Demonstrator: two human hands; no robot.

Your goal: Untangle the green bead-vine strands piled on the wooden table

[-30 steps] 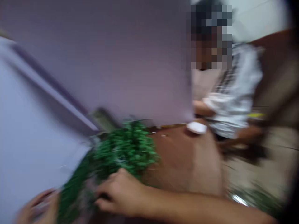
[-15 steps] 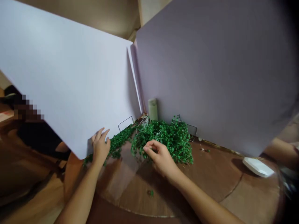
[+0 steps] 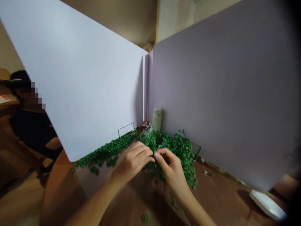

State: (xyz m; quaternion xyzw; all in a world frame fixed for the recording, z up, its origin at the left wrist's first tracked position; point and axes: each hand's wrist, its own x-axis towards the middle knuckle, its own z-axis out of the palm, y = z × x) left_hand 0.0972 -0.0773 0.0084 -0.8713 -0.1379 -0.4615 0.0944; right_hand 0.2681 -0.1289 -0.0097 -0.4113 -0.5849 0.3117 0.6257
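My left hand [image 3: 136, 160] and my right hand [image 3: 172, 166] meet in front of a heap of small-leaved green plastic-looking sprigs [image 3: 185, 150]. Their fingertips come together at the heap's near edge, thumbs and forefingers pinched. Whatever lies between them is too small to make out against the green behind. Along the foot of the left white panel [image 3: 98, 88] runs a long strip of loose green pieces [image 3: 105, 150], to the left of my left hand. A tangle of pale threads [image 3: 147, 131] shows at the back of the heap.
A grey-looking panel [image 3: 218, 103] stands on the right, and wire brackets [image 3: 126, 127] sit at the panels' feet. A pale green bottle [image 3: 157, 120] stands in the corner. A white box [image 3: 268, 205] lies on the round wooden table [image 3: 63, 175]. Beyond the left panel sits a person [image 3: 30, 128].
My left hand has moved right, from the strip by the left panel to my right hand, and its fingers have closed. My right hand stays pinched at the heap. The view has shifted.
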